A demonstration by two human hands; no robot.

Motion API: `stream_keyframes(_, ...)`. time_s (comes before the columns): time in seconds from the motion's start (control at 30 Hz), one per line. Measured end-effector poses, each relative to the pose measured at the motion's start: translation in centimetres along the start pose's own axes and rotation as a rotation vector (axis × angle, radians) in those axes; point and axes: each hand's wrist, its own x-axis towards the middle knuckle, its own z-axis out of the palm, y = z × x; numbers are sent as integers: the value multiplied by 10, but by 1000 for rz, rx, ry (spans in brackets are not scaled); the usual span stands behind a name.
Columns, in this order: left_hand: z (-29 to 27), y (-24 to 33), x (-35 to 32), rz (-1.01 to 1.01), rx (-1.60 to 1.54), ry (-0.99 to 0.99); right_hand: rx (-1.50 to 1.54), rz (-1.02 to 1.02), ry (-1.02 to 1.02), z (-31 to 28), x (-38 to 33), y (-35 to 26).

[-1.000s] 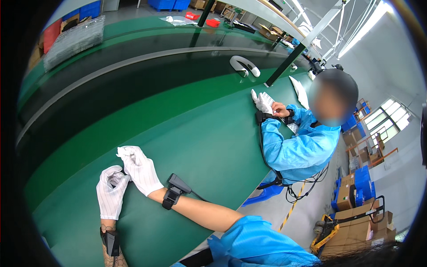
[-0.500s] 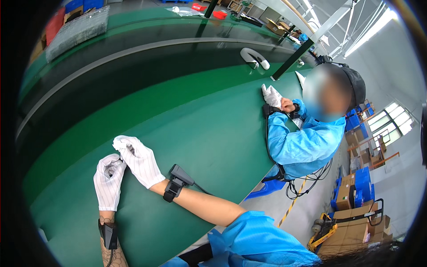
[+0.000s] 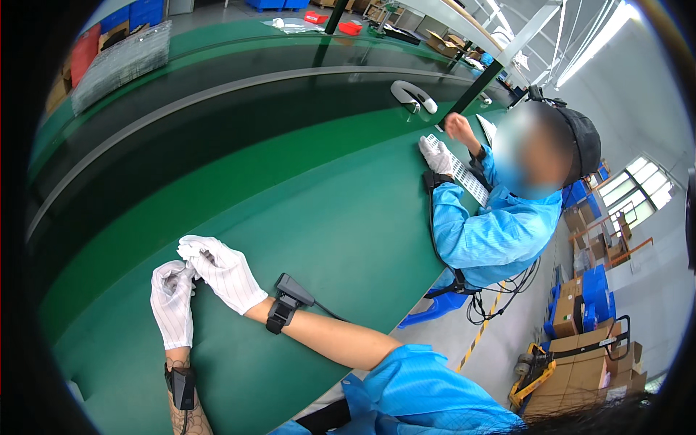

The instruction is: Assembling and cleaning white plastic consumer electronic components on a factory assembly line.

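Note:
Both my hands wear white gloves with thin stripes and meet above the green tabletop [image 3: 312, 232], left of the middle. My left hand [image 3: 172, 301] is closed with its fingers curled, next to the fingertips of the other. My right hand [image 3: 223, 274] is bent over with its fingers pinched together at the left one's fingertips. Whatever sits between the fingers, if anything, is hidden by the gloves. A black strapped device is on each of my wrists.
To the right a co-worker in a blue smock [image 3: 493, 225] holds a white sheet with dark marks [image 3: 470, 180]. A white curved part [image 3: 415, 94] lies on the dark conveyor belt [image 3: 217, 112] beyond the table. Bubble-wrapped goods [image 3: 123, 65] stand far left.
My right hand has dropped slightly toward the left hand, and their fingertips are closer. The co-worker's bare hand has lifted off the white sheet.

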Motion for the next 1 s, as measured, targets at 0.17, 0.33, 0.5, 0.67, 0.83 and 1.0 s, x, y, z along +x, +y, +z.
stream_keyframes(0.17,-2,-4,0,46,-73,18,-39,-91,-10,-2,2,4)
stream_keyframes(0.33,-3,-7,0,-6,-59,12,-63,-48,-24,0,0,6)
stream_keyframes(0.5,-3,-8,1,60,-60,-2,1,-28,-39,-3,1,6)
stream_keyframes(0.67,-4,-7,-1,6,-13,22,-105,-94,-9,1,-2,11)
stream_keyframes(0.83,4,3,-3,21,-66,11,-45,-9,-6,-1,-2,10)
stream_keyframes(1.0,3,7,-4,24,-48,21,-133,-121,39,2,-1,15)
